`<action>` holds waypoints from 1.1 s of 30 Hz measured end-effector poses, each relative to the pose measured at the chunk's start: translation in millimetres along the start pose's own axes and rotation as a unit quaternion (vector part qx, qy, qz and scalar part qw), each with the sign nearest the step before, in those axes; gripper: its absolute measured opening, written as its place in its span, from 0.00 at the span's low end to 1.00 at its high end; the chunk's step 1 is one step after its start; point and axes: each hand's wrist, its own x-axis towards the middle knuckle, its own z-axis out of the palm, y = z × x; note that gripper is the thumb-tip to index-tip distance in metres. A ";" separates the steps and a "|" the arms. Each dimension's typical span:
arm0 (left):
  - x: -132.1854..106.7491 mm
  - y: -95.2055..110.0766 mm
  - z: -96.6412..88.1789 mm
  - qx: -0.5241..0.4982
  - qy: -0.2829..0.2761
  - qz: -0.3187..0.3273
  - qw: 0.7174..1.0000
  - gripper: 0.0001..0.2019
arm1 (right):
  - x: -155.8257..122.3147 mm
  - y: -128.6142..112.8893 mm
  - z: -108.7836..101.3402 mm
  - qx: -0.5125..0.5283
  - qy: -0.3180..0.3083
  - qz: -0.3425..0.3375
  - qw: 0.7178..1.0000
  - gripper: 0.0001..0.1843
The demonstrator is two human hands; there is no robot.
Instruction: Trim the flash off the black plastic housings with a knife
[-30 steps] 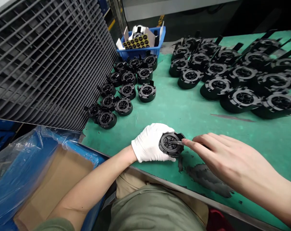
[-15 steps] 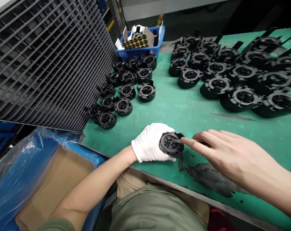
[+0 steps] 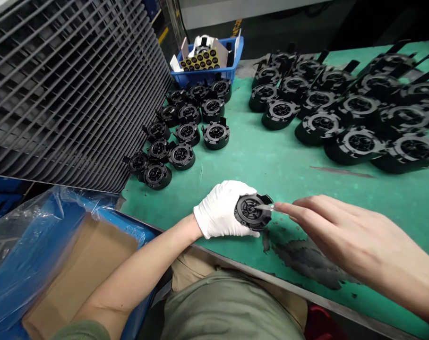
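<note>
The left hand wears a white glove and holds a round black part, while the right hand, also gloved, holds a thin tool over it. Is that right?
Not quite: the head view shows the right hand bare. The rest stands: the left hand in a white glove holds the round black part, and the right hand holds a thin tool over it.

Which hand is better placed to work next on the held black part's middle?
Probably the right hand: it holds a thin tool, tip near the middle of the black part, while the gloved left hand grips that part's side.
</note>
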 end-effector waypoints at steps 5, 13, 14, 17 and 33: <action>-0.4 -5.2 3.3 -0.026 0.021 0.026 0.999 0.39 | -9.7 -21.0 19.9 0.066 0.054 0.085 0.993 0.20; -1.7 -4.1 4.2 -0.015 0.018 0.013 1.000 0.41 | -12.3 -27.6 37.4 0.092 0.072 0.103 0.988 0.21; -1.6 -3.8 4.2 -0.010 0.015 0.011 1.000 0.41 | -12.4 -26.3 37.5 0.089 0.071 0.101 0.988 0.22; -1.5 -4.0 4.7 -0.005 0.015 0.011 1.000 0.41 | -13.0 -22.4 38.7 0.068 0.058 0.091 0.992 0.25; -0.1 -1.1 0.9 -0.030 0.013 0.035 0.999 0.38 | -11.4 -20.9 25.8 0.039 0.057 0.045 0.997 0.29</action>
